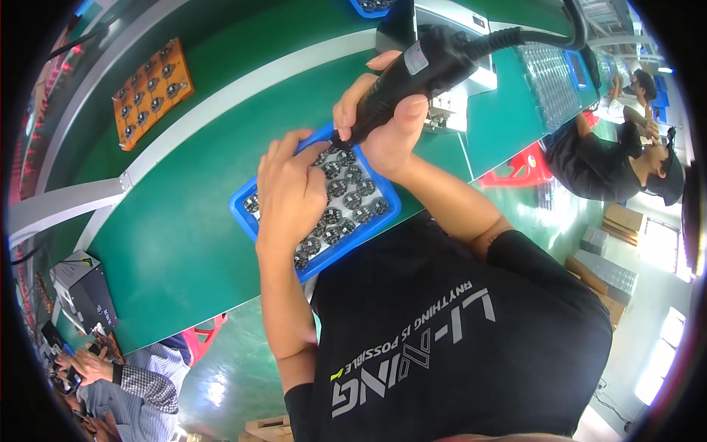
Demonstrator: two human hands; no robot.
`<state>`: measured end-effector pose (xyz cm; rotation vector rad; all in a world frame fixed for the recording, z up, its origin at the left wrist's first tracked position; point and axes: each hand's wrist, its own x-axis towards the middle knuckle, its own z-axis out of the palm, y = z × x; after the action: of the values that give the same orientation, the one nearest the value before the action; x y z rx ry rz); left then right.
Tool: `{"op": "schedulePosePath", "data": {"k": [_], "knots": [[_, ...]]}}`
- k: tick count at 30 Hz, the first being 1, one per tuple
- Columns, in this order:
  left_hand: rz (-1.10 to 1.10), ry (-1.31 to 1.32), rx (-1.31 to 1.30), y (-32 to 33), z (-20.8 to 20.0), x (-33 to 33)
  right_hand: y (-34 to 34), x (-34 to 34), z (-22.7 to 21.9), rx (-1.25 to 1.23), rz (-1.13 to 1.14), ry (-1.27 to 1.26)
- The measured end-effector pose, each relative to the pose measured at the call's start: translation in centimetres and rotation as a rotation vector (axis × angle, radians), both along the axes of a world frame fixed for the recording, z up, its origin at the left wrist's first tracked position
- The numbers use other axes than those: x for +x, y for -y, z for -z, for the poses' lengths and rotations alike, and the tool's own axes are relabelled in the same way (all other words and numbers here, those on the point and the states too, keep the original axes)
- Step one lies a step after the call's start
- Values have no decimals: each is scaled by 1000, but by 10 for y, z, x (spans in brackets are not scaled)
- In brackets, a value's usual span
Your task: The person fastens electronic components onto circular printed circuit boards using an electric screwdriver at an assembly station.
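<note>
My right hand (387, 121) is wrapped round a black electric screwdriver (405, 77), held tilted with its tip pointing down over the far side of a blue tray (324, 267). Several small round black parts (333, 216) sit in rows on a white layer in this tray. Over the tray's left half lies my left hand (289, 180), its fingertips closed together close to the screwdriver's tip. Whatever those fingers grip is too small and too covered to make out. The tip's exact contact is hidden too.
An orange fixture board (153, 93) with round parts lies beyond a pale rail (213, 110). Grey-black boxes (82, 291) stand left on the green table (169, 243). Behind the screwdriver is a white machine (471, 59). A corrugated cable (508, 37) runs right. Other people are at both sides.
</note>
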<state>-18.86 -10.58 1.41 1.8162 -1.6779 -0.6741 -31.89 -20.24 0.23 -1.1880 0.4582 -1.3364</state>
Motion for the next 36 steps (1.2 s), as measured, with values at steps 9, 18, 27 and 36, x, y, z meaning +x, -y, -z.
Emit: {"op": "schedulePosePath", "data": {"k": [9,18,27,36], "knots": [[-7,15,-16,9,1,-14,6,-12,-4,-6,-41,-22],[-4,41,-31,14,-1,-31,10,-26,-5,-27,-54,-9],[15,119,-21,21,-2,-51,24,-35,4,-24,-208,3],[17,78,-16,29,-6,-66,32,-52,8,-43,-203,44]]}}
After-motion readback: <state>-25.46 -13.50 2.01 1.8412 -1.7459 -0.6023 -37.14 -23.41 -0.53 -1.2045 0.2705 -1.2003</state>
